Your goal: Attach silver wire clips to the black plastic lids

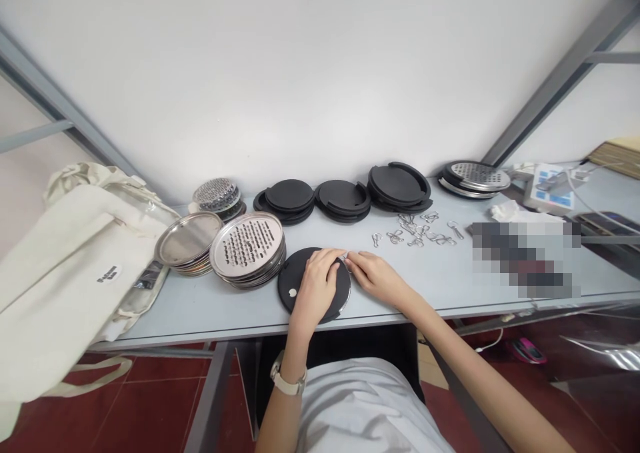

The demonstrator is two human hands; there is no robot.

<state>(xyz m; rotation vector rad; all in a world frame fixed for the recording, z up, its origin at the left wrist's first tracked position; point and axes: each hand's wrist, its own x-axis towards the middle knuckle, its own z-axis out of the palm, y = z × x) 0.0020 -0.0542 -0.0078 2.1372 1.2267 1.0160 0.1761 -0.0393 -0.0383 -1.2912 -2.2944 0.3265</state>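
Our left hand (316,278) is lying over a black round disc (289,273) w/ a small white apple-shaped logo, fingers reaching to its far right rim. Can't tell if that grip is clenched on anything or just resting there tbh. Our right hand (369,272) is at the same rim, fingertips bunched up next to the left's; whatever's b/w them is too small to make out, so can't say if that grip is grasping smth. The disc's flat near the front edge of the tabletop (425,276), approx. center, w/ a shiny strip showing on its right side.

Just left of it: a stack of metal grater discs (247,245), then a stack of plain metal discs (189,240), w/ another grater stack (216,193) behind. Far side, by the wall, we've got 3 piles of black round trays (343,197). Wire clips (409,225) are scattered in front of the rightmost pile, beyond our right hand. Cream tote bag (85,260) on the far left btw.
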